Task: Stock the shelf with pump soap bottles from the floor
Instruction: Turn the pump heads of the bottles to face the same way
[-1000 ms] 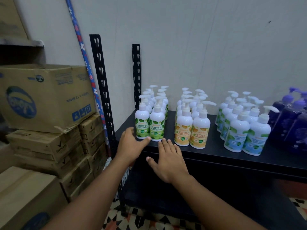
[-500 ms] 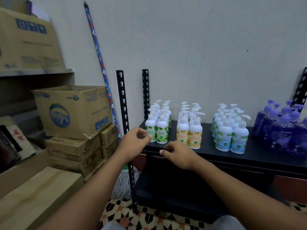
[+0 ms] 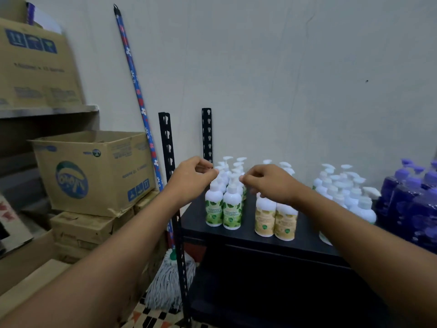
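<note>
White pump soap bottles stand in rows on the black shelf (image 3: pixel 238 236): green-label bottles (image 3: pixel 223 209) at the left, yellow-label bottles (image 3: pixel 275 220) beside them, blue-label bottles (image 3: pixel 364 205) further right, and purple bottles (image 3: pixel 411 204) at the far right. My left hand (image 3: pixel 191 177) hovers in front of the green-label rows with its fingers curled toward the thumb, holding nothing. My right hand (image 3: pixel 269 183) is raised in front of the yellow-label rows, fingers curled, also holding nothing. The pump heads behind both hands are partly hidden.
Black slotted uprights (image 3: pixel 168 147) rise at the shelf's left corner. A mop (image 3: pixel 165 285) with a flowered blue handle (image 3: pixel 139 91) leans on the wall. Cardboard boxes (image 3: pixel 94 171) are stacked at the left, another box (image 3: pixel 35 67) on a higher ledge. Patterned floor tiles show below.
Both hands have lifted off the shelf's front edge to the height of the pump heads, and their fingers have curled. The view has pulled back and tilted up.
</note>
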Motion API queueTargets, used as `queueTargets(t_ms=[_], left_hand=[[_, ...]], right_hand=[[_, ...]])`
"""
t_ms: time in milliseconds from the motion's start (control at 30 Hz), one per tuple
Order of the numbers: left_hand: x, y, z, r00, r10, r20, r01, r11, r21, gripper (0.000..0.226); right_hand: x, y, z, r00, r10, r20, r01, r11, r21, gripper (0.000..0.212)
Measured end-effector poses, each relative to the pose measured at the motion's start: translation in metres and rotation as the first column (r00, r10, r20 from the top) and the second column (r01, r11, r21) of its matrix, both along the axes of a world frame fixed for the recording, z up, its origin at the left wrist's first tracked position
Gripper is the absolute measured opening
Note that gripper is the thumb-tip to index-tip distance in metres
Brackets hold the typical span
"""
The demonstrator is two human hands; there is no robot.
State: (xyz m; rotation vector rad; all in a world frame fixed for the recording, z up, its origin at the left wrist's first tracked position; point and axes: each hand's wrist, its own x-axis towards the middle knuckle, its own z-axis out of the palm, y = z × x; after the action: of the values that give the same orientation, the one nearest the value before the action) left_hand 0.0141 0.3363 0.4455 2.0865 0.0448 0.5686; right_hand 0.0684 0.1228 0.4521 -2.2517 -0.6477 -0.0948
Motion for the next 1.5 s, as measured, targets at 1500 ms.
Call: queueTargets(t_ms=[1500], left_hand=[[0.297, 0.03, -0.022, 0.919, -0.056, -0.391, 0.047, 0.998, -0.033, 0.025]], right_hand=[[0.263, 0.077, -0.02, 0.837, -0.162, -0.523, 0.275, 0.951, 0.145, 0.044]])
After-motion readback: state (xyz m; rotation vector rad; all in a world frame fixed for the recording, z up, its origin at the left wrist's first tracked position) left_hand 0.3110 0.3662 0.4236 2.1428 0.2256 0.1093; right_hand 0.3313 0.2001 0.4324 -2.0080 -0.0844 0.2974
